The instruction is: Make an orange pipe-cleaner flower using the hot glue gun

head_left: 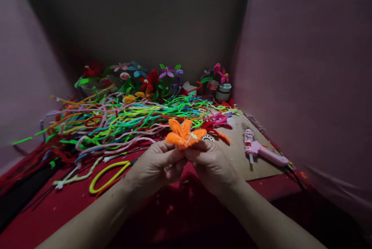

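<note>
Between my two hands is an orange pipe-cleaner flower (179,134), its petals spread upward and pale stamens at its right side. My left hand (162,159) pinches the flower's base from the left, thumb on top. From the right, my right hand (207,159) pinches the same flower low down, near a petal. The fingertips of both hands nearly meet under the bloom, and the stem, if there is one, is hidden by them. Just left of my left wrist lies a yellow-handled tool (109,175), partly covered by the arm.
A wide heap of coloured pipe cleaners (116,121) covers the table's left and middle. A pink glue gun (266,153) rests on a cardboard sheet (240,163) at right. Finished flowers (148,80) and a lidded jar (223,92) stand behind. Pink fabric walls (305,66) flank both sides.
</note>
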`<state>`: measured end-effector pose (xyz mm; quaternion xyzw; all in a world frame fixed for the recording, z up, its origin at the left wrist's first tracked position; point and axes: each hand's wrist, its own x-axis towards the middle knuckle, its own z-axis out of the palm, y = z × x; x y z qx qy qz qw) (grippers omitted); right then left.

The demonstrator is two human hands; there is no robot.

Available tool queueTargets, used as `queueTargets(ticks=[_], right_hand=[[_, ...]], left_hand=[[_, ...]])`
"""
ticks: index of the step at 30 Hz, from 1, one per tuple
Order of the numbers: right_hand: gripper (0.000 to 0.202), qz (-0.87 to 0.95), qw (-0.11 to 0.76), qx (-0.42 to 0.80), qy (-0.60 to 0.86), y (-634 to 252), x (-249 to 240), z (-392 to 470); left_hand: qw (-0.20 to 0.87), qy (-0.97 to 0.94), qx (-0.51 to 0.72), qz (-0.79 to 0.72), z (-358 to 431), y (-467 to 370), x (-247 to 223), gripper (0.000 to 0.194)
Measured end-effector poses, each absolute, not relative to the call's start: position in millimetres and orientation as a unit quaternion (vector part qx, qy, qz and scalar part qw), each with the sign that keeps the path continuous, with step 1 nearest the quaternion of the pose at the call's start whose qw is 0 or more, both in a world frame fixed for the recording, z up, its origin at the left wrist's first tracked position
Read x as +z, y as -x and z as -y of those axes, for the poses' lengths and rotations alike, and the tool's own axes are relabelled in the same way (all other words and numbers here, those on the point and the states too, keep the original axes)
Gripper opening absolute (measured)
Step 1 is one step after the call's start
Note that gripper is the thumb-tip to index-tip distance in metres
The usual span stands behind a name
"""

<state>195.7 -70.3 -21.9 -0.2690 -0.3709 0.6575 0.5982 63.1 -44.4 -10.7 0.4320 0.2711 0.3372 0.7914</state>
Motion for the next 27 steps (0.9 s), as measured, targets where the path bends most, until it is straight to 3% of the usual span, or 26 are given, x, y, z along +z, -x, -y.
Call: queueTargets(ticks=[3, 5, 6, 9, 11, 14, 19, 22, 25, 27], right_hand=[[0.017, 0.439, 0.589, 0.572, 0.365, -216.2, -19.0, 68.1], [0.016, 0.559, 0.553, 0.367, 0.496, -240.2, -15.9, 63.0], [0.019, 0.613, 0.506, 0.228, 0.562, -253.0, -14.6, 59.1], [0.024, 0.692, 0.211, -0.053, 0.688, -282.5, -14.1, 43.9], [0.024, 0.704, 0.049, -0.113, 0.699, -291.1, -16.2, 34.6], [0.025, 0.699, -0.036, -0.13, 0.702, -295.8, -15.7, 27.2], [0.026, 0.625, -0.008, -0.194, 0.756, -317.7, 7.8, 33.0], [0.023, 0.619, 0.194, -0.215, 0.73, -325.0, 17.9, 41.5], [0.017, 0.7, 0.432, -0.097, 0.561, -308.5, 12.6, 52.1], [0.017, 0.721, 0.506, -0.038, 0.471, -288.6, 3.8, 60.4]], left_hand=[[0.79, -0.429, 0.354, -0.257, 42.3, -61.8, -7.6, 0.034], [0.786, -0.426, 0.371, -0.253, 40.3, -61.2, -5.9, 0.032], [0.784, -0.424, 0.378, -0.252, 39.2, -61.1, -5.8, 0.029], [0.779, -0.42, 0.388, -0.257, 36.2, -60.8, -8.5, 0.021], [0.779, -0.42, 0.384, -0.263, 34.9, -60.7, -11.2, 0.021], [0.782, -0.419, 0.38, -0.261, 34.0, -60.7, -13.3, 0.021], [0.78, -0.42, 0.381, -0.264, 35.1, -62.4, -13.4, 0.02], [0.778, -0.413, 0.385, -0.275, 36.6, -64.1, -14.5, 0.019], [0.766, -0.412, 0.41, -0.275, 39.2, -66.9, -15.5, 0.021], [0.754, -0.412, 0.433, -0.275, 42.2, -69.9, -15.2, 0.026]])
